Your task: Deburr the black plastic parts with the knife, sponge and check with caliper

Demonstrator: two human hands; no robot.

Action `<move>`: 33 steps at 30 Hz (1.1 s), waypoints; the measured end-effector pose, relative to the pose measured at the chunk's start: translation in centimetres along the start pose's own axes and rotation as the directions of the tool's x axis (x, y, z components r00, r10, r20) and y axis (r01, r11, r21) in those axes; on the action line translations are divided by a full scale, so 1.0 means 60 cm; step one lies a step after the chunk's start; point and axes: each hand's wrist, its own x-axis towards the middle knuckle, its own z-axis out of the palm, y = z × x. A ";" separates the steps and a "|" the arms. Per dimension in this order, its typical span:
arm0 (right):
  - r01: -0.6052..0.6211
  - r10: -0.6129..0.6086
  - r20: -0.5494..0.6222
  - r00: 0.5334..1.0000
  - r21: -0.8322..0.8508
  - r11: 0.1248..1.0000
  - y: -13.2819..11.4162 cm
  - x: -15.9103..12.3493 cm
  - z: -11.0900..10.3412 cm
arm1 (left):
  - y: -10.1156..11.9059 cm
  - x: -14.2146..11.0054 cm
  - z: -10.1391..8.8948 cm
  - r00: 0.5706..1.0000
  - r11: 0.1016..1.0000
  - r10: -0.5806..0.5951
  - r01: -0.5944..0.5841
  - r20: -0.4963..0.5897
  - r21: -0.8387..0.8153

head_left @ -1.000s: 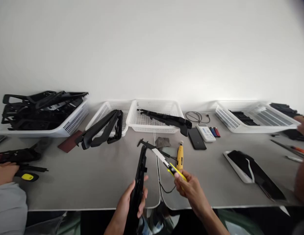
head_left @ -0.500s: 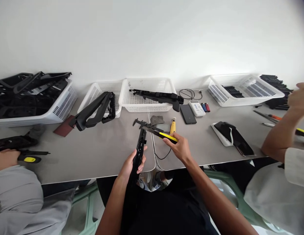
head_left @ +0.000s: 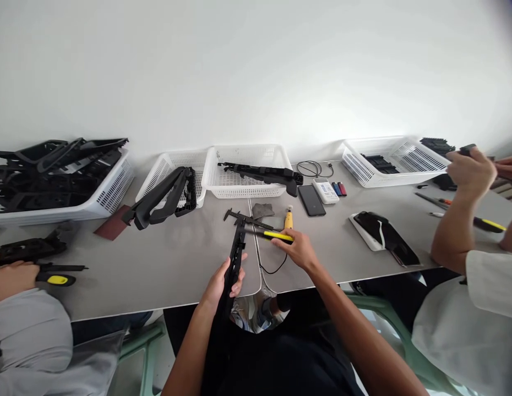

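My left hand is closed around a long, narrow black plastic part, held tilted over the table's front edge with its upper end pointing away from me. In my right hand is a yellow-and-black utility knife. Its blade reaches left to the upper portion of the part; whether it touches cannot be made out. Just beyond, a black caliper lies on the table, partly behind the part. Near it are a grey cloth-like piece and a yellow tool with a cord.
White baskets with black plastic parts line the wall. A phone, white box and coiled cable lie right of centre. Co-workers sit on both sides, a hand at left and a hand at right.
The knife has shifted slightly down along the black part and lies more level. The camera view has tilted a little. The right co-worker's hands show more, with a small dark piece.
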 end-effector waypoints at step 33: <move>-0.028 0.029 0.009 1.000 -0.063 0.998 -0.018 -0.064 0.004 | 0.026 -0.005 0.034 0.998 0.999 0.036 -0.035 -0.044 0.025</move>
